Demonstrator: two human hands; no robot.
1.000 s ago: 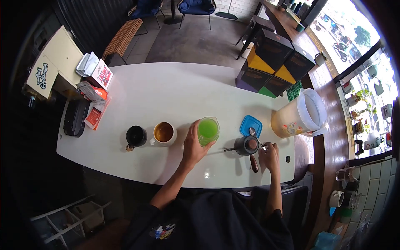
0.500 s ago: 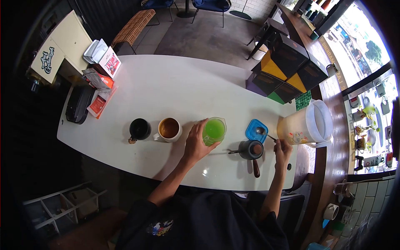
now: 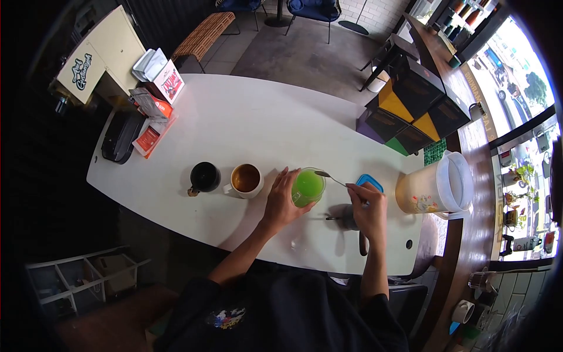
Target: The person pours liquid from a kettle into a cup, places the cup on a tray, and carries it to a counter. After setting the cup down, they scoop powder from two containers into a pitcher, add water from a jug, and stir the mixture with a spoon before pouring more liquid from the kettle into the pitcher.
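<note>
My left hand [image 3: 282, 199] is wrapped round the left side of a clear glass of green liquid [image 3: 308, 184] on the white table. In my right hand [image 3: 369, 210] is a metal spoon [image 3: 332, 176], its bowl over the right part of the glass's rim. Beneath and behind that hand are a blue lid [image 3: 372, 181] and a small dark pot [image 3: 347, 216], both partly hidden. A white cup of brown liquid [image 3: 246, 178] stands left of my left hand, with a dark cup [image 3: 205, 176] farther left.
A large plastic pitcher [image 3: 422, 186] stands at the table's right side. Dark boxes [image 3: 410, 105] are stacked at the back right. Packets [image 3: 153, 105] and a black case [image 3: 123, 138] lie at the left end of the white table [image 3: 258, 111].
My right hand has moved left with the spoon, from above the blue lid to the glass. My left hand still holds the glass. The camera view has shifted slightly.
</note>
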